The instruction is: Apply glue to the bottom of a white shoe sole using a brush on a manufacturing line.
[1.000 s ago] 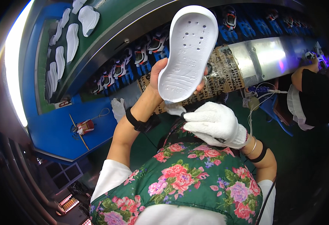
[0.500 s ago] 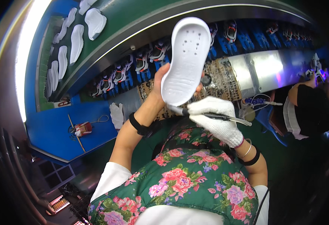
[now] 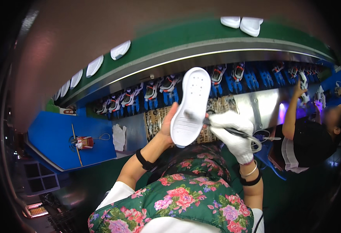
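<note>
A white shoe sole (image 3: 197, 95) stands tilted up in front of me, its hollow inner side with small holes facing me. My bare left hand (image 3: 167, 122) grips it from behind, with the fingers wrapped round its left edge. A white knitted glove covers my right hand (image 3: 234, 134), which is closed round a black-handled brush (image 3: 206, 121) with a pale tube trailing from it. The brush reaches over the sole's right edge. Its dark, blurred head lies over the inner surface, between the middle and the heel.
Several white soles (image 3: 95, 66) lie on a green conveyor belt (image 3: 170, 42). Below it, shoe uppers (image 3: 151, 91) sit on blue holders (image 3: 252, 79). Left is a blue table (image 3: 57, 136); a white glove (image 3: 119, 136) lies beside it. A co-worker (image 3: 308, 136) works at the right.
My right hand has brought the brush from the heel's lower rim up onto the sole's inner face. The whole view has shifted, so the belt and the sole appear lower.
</note>
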Motion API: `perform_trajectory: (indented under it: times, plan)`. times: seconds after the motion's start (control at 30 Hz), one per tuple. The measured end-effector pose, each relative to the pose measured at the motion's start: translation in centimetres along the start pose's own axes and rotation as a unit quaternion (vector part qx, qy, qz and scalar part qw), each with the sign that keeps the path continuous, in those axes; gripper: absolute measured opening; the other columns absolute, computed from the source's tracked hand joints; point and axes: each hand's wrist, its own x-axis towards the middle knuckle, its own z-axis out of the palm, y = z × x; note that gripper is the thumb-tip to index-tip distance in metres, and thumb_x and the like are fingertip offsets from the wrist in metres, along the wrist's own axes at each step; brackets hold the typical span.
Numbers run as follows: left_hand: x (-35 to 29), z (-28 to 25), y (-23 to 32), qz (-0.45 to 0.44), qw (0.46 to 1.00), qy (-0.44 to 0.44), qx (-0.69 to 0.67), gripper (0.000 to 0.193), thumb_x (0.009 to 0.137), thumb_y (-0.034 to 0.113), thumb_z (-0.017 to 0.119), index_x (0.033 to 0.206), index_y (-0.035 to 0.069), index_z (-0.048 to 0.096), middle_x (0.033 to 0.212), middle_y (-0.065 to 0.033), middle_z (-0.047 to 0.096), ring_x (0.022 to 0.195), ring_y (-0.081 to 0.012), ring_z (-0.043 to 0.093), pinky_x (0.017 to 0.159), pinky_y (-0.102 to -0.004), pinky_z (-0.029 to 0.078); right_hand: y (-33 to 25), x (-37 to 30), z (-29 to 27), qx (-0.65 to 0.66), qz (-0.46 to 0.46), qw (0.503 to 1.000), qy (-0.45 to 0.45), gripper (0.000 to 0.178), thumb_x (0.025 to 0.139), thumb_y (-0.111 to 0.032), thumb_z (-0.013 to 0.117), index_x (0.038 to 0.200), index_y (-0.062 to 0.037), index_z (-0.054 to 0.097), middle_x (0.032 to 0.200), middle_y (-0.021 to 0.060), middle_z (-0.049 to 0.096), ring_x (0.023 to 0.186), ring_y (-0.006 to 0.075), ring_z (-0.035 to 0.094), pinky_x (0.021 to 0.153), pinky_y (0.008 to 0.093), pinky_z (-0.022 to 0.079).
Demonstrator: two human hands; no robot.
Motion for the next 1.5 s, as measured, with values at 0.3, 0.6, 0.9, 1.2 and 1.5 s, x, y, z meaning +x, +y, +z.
perform_trajectory:
  times: [0.3,0.6,0.9,1.2,1.5]
  plan:
    - [3.0,6.8,14.3,0.141,0.963,-0.217,0.074,0.096,0.09,0.064,0.058,0.15,-0.003,0.027,0.142,-0.0351,0.036,0.112,-0.0436,0.056,0.087,-0.048,0.058,1.9,-3.2,-0.8,0.253,0.176,0.932,0.192,0.018,0.078,0.012,0.068,0.095,0.006,0.073,0.101,0.0167,0.074,0.085,0.0169,0.069,0.075,0.0248,0.054]
    - [8.7,6.7,14.5,0.282,0.957,0.016,0.06,0.093,0.101,0.063,0.035,0.151,-0.013,0.015,0.156,-0.0353,0.019,0.145,-0.0464,0.027,0.12,-0.0538,0.028,6.2,-5.2,0.8,0.209,0.223,0.937,0.171,0.018,0.08,0.008,0.073,0.097,0.0035,0.075,0.093,0.0088,0.073,0.08,0.0125,0.068,0.072,0.0247,0.055]
    - [21.3,5.7,11.2,0.338,0.83,0.094,0.435,0.049,0.098,0.031,0.061,0.135,0.0,0.048,0.134,-0.0193,0.053,0.126,-0.0324,0.051,0.112,-0.044,0.041,6.9,-6.1,-0.6,0.245,0.251,0.914,0.205,0.019,0.082,0.009,0.071,0.101,0.0055,0.074,0.098,0.0132,0.074,0.086,0.0168,0.07,0.08,0.0273,0.056]
    - [23.8,9.5,12.1,0.28,0.79,0.122,0.532,0.038,0.09,0.015,0.073,0.123,0.006,0.057,0.127,-0.0129,0.055,0.118,-0.0259,0.053,0.105,-0.0389,0.044,6.5,-7.2,-2.0,0.237,0.28,0.902,0.227,0.019,0.083,0.002,0.074,0.102,0.0019,0.076,0.097,0.0088,0.075,0.083,0.0124,0.068,0.075,0.0231,0.053]
    - [5.4,5.8,5.1,0.464,0.62,0.246,0.583,0.069,0.079,-0.003,0.073,0.14,0.002,0.039,0.125,-0.0131,0.054,0.119,-0.0231,0.054,0.104,-0.0368,0.044,4.5,-5.9,-2.5,0.258,0.247,0.909,0.215,0.02,0.085,0.003,0.071,0.104,0.0016,0.075,0.098,0.0087,0.075,0.086,0.0121,0.068,0.078,0.0239,0.052]
